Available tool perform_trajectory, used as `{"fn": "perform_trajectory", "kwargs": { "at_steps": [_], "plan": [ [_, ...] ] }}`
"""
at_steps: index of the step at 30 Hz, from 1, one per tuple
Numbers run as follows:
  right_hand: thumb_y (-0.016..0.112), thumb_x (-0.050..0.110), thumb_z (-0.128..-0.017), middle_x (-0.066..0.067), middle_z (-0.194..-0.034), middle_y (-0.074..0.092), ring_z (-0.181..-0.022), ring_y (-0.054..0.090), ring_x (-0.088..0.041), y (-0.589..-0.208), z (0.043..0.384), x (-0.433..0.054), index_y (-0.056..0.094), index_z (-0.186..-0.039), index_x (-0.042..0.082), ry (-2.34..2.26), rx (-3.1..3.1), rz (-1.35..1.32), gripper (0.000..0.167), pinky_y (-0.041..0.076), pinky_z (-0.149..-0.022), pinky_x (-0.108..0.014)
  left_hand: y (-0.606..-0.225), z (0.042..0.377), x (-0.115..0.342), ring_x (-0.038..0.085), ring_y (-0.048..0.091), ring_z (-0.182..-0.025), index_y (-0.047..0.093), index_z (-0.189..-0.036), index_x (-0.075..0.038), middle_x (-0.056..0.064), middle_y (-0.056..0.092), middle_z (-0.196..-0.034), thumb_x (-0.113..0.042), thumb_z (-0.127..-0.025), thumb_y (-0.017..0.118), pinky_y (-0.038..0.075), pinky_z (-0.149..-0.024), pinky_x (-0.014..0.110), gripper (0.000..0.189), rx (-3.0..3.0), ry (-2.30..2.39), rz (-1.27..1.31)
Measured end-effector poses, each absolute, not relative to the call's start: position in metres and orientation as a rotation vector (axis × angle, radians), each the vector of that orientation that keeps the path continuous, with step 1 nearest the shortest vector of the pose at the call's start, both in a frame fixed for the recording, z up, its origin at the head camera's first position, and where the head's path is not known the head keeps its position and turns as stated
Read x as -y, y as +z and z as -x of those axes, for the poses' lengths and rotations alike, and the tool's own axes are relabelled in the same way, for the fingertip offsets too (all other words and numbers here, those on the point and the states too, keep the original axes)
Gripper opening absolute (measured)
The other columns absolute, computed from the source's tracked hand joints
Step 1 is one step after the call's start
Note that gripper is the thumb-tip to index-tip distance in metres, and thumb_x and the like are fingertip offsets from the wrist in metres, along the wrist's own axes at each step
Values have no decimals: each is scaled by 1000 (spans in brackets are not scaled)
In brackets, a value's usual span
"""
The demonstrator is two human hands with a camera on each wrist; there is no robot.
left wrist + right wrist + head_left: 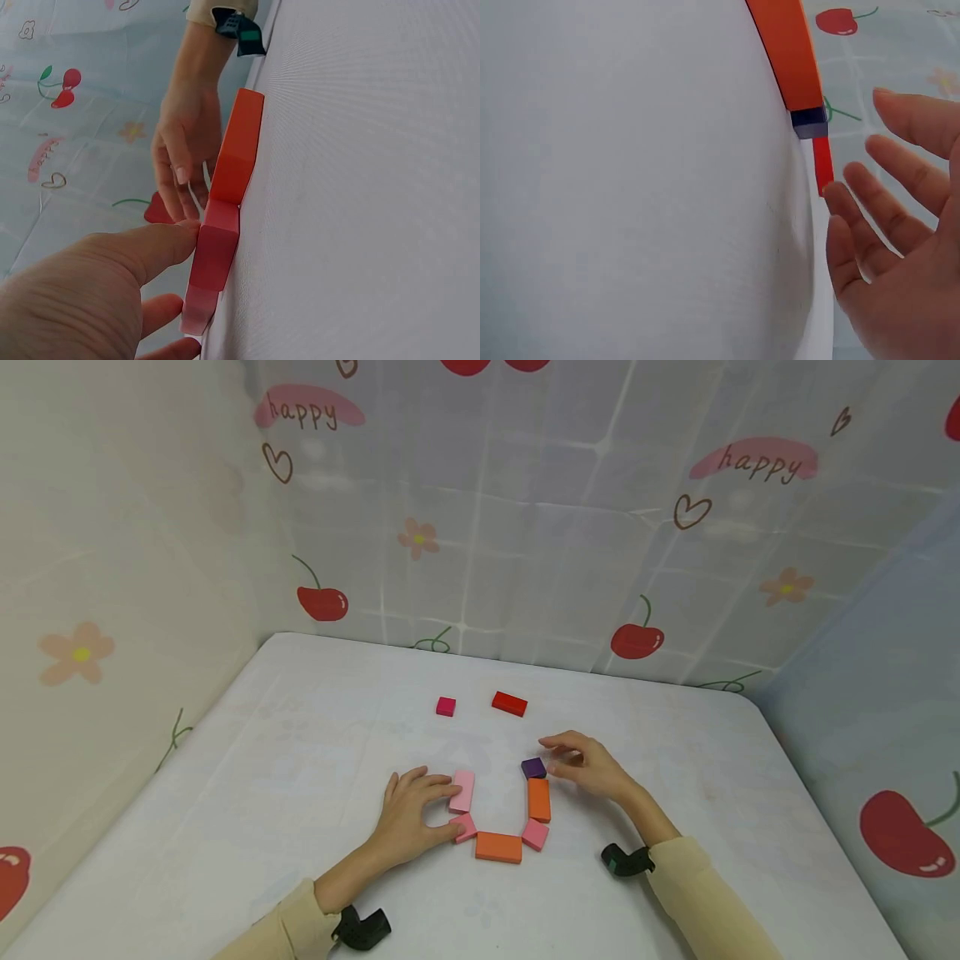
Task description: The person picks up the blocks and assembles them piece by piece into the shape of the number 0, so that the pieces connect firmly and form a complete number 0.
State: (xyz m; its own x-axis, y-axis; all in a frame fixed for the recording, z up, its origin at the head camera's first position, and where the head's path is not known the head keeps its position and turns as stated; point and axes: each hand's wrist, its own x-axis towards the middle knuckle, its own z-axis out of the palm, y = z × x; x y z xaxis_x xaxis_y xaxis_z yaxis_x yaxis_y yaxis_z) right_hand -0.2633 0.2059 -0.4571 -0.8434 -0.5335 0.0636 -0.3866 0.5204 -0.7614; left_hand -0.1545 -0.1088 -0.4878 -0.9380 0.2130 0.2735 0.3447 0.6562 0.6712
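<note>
Blocks form a U-shaped line on the white table in the head view. Its left side has a light pink block (pixel 462 792) and a small pink block (pixel 464 827). An orange block (pixel 498 847) lies at the bottom; a pink cube (pixel 535 834), another orange block (pixel 538 800) and a purple cube (pixel 533 768) make the right side. My left hand (pixel 408 817) rests its thumb against the small pink block, with fingertips at the light pink block. Beside the purple cube, my right hand (pixel 588 766) hovers with relaxed, spread fingers (pixel 885 199), holding nothing.
Farther back on the table (pixel 315 710) lie a crimson cube (pixel 446 707) and a red block (pixel 509 703). A patterned curtain (pixel 525 552) stands behind the table and along its sides. Black wrist mounts (pixel 627 860) stick out from both wrists.
</note>
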Motion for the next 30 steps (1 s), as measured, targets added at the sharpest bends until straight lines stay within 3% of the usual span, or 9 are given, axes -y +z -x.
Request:
{"fn": "perform_trajectory", "kwargs": {
  "at_steps": [5, 9, 18, 30],
  "plan": [
    [72, 12, -86, -15, -134, 56, -126, 49, -35, -456, 242, -207, 60, -128, 4, -1364, -2628, 818, 44, 41, -103, -62, -488, 155, 108, 41, 40, -133, 72, -117, -15, 8, 65, -124, -37, -73, 82, 8, -109, 74, 49, 2702, -1138, 463],
    [74, 11, -84, -19, -141, 50, -132, 43, -37, -460, 222, -207, 59, -128, 5, -1407, -2624, 892, 47, 33, -105, -69, -486, 155, 108, 41, 40, -133, 72, -117, -15, 8, 65, -124, -37, -74, 82, 8, -109, 74, 49, 2703, -1135, 468],
    [79, 24, -80, -10, -147, 45, -141, 29, -35, -481, 200, -207, 61, -128, 19, -1334, -2672, 953, 52, 30, -105, -70, -485, 155, 108, 42, 40, -133, 72, -117, -15, 8, 65, -125, -36, -74, 82, 7, -109, 74, 49, 2714, -1149, 462],
    [76, 32, -82, -6, -148, 45, -144, 25, -39, -486, 199, -206, 62, -131, 23, -1222, -2720, 987, 52, 27, -103, -75, -486, 154, 108, 42, 40, -133, 72, -116, -14, 8, 65, -124, -34, -74, 82, 8, -109, 74, 48, 2699, -1147, 469]
  ]
}}
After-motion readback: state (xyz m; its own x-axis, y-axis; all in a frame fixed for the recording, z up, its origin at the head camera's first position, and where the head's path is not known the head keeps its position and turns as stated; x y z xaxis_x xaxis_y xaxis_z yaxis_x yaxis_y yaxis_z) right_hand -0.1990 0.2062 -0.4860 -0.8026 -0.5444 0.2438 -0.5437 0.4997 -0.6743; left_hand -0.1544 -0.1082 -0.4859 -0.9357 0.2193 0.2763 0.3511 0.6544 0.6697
